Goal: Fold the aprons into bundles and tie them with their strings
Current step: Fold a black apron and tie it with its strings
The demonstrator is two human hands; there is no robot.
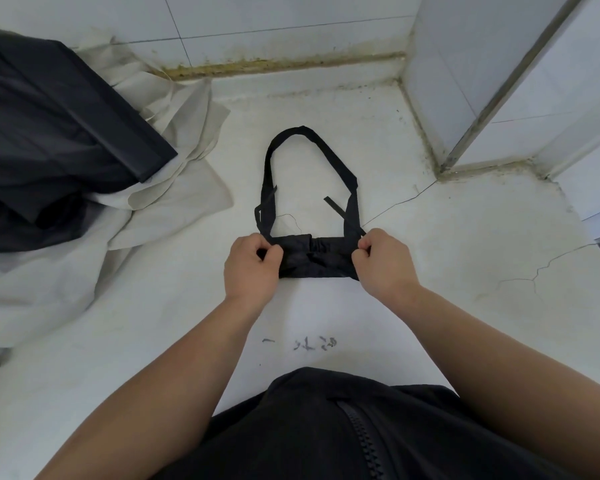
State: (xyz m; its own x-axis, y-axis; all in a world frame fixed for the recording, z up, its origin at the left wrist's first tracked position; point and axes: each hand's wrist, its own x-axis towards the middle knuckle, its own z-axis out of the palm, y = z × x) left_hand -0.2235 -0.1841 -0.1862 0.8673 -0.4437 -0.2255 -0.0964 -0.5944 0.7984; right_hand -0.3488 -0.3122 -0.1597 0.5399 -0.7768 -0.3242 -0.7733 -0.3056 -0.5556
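A black apron folded into a small flat bundle (315, 258) lies on the white surface in front of me. Its neck strap (305, 133) loops away from the bundle toward the wall. My left hand (250, 268) pinches the bundle's left end with curled fingers. My right hand (383, 263) pinches the right end, where a thin black string (336, 209) runs up and left. The ends of the bundle are hidden under my fingers.
A heap of dark aprons (49, 143) lies on a crumpled white cloth (174, 181) at the left. A tiled wall (257, 26) closes the back, and a tiled corner post (482, 81) stands at the right. The surface is cracked at the right.
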